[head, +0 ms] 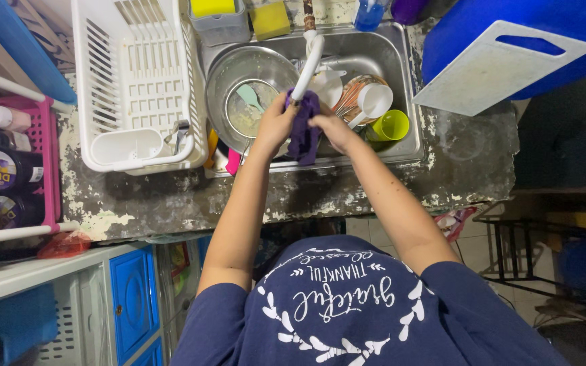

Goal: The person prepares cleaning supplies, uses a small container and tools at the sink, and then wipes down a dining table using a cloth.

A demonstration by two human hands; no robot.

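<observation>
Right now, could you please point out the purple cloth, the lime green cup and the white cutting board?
purple cloth (303, 139): head view, on its hanging lower fold.
lime green cup (389, 126): head view, on its open mouth.
white cutting board (490, 74): head view, on its flat middle.

Worn peeling counter (171, 196), blue cabinet door (129, 288), tiled floor (473, 247)

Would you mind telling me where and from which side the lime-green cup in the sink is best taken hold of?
Probably by the rim of the lime-green cup, coming from the right, the side nearest the right hand. It lies tilted with its open mouth showing, and the white cup and other dishes crowd its left, while the sink wall side looks freer.
</observation>
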